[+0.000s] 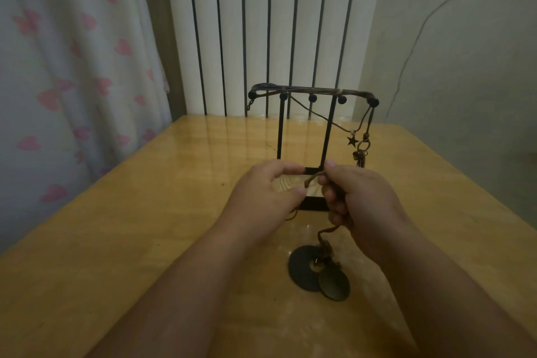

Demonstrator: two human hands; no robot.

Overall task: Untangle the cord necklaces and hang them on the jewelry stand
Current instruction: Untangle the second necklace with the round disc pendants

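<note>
Right now we are working a thin brown cord necklace [312,178] between both hands, just in front of the base of the jewelry stand [279,131]. Our right hand [359,200] is pinching the cord's loop between thumb and forefinger, and its other fingers are curling round the strand running down from there. Our left hand [268,193] is closing thumb and forefinger on the loop's other end, with cord trailing out from under its palm. Two flat round pendants are resting on the glossy yellow wooden worktop [116,227]: a larger matte black disc [302,269] and a smaller bronze disc [334,285] overlapping its edge. The stand is showing thin black metal: two uprights, one top bar, five ball knobs [312,98]. Hung cords [319,117] are draping along that bar, and one dark star [352,141] and one bunch of small metal charms [360,156] are hanging at its right end.
</note>
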